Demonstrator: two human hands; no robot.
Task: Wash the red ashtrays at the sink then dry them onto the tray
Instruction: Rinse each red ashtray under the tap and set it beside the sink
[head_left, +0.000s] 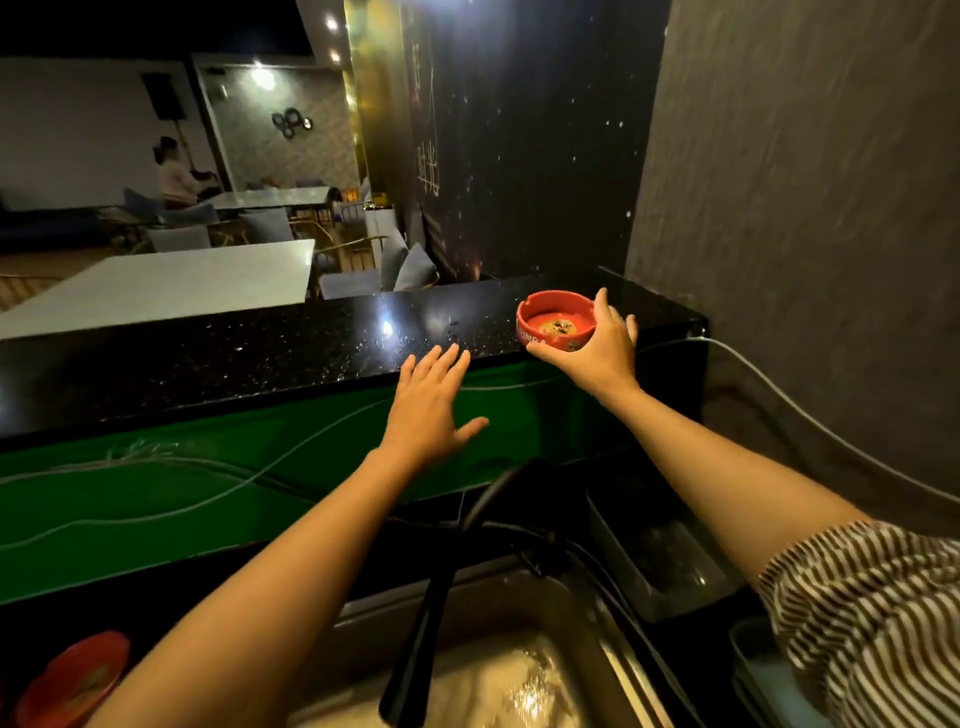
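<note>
My right hand (597, 345) grips a red ashtray (551, 318) with dark bits inside, at the right end of the raised black counter (249, 358). Whether the ashtray rests on the counter or is lifted off it, I cannot tell. My left hand (428, 402) is spread flat with fingers apart, holding nothing, in front of the counter's edge and left of the ashtray. Another red ashtray (70, 680) lies at the bottom left. The steel sink (524, 670) is below, with a black tap (431, 592) over it.
A green panel with thin cables (208, 488) runs under the counter. A clear container (660, 551) stands right of the sink and a pale tray edge (758, 670) shows at the bottom right. A person is at tables far behind. A grey wall closes the right side.
</note>
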